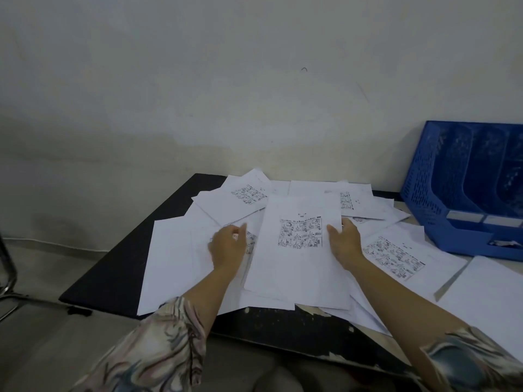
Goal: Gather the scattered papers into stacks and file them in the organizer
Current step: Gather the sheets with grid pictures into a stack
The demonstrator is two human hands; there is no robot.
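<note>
Dark table (113, 278) strewn with papers (175, 250), printed sheet (297, 250) pinched by right hand (343, 240), left hand (227, 244) loosely curled just beside it, organizer (464, 193) well right.

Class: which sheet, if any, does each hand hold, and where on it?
Right hand grips the central white comic-printed sheet at its right edge. Left hand holds nothing.

No text can be read anywhere. The papers (300, 236) carry printed comic-style picture grids with short heading marks above them — all too small and blurred to make out. The blue organizer (464, 193) has pale label strips (465, 217) on its front — blank or illegible.
</note>
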